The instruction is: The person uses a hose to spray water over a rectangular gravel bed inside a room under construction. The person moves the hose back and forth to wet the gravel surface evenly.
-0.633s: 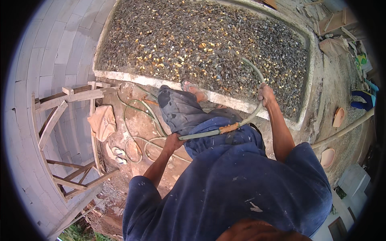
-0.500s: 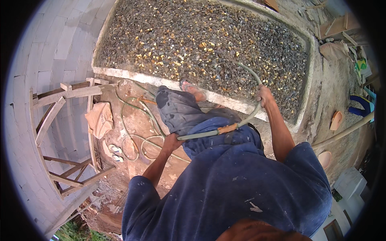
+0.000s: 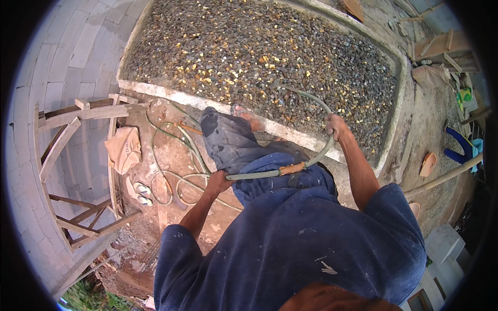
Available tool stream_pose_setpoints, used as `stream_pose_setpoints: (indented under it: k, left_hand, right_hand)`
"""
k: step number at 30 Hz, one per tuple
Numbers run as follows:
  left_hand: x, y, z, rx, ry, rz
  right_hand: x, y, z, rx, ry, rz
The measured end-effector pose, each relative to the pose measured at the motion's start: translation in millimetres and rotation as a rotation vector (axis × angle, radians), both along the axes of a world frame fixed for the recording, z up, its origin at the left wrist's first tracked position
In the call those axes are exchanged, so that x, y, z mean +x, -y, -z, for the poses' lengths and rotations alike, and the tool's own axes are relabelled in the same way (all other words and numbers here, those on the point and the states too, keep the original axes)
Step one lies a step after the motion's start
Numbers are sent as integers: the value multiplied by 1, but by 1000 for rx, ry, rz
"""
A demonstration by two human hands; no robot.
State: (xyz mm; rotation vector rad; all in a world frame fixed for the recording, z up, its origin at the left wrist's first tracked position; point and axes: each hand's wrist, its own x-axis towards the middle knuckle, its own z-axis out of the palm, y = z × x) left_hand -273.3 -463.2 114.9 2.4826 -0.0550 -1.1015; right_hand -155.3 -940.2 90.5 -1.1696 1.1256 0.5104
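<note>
A green hose (image 3: 256, 175) runs across the front of my body, with an orange-brown wrap (image 3: 292, 168) around one stretch of it. My left hand (image 3: 219, 183) is closed around the hose at my left side. Farther out and to the right, my right hand (image 3: 337, 127) grips the same hose near its free end. That end curves left over a wide bed of wet dark and yellow pebbles (image 3: 249, 57). Whether water comes out of it, I cannot make out. One sandalled foot (image 3: 248, 117) rests at the bed's pale concrete rim (image 3: 176, 97).
Loops of hose (image 3: 168, 179) lie on the dirt at my left. Beside them are a crumpled tan sack (image 3: 123, 150), a pair of sandals (image 3: 142, 193) and a wooden frame (image 3: 78, 116) against the block wall (image 3: 67, 67). A long pole (image 3: 441, 180) lies at right.
The free end of the hose has swung left over the pebbles, and my right hand has shifted slightly left with it. My left hand keeps its hold.
</note>
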Motion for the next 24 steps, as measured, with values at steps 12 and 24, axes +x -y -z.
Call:
stream_pose_setpoints:
  k: [12,24]
  left_hand:
    - [4,2,-6,47,-59,-45]
    - [8,8,-7,6,-65,-44]
  right_hand:
    - [39,-19,-16,-37,296,173]
    - [82,-33,-51,-65,407,147]
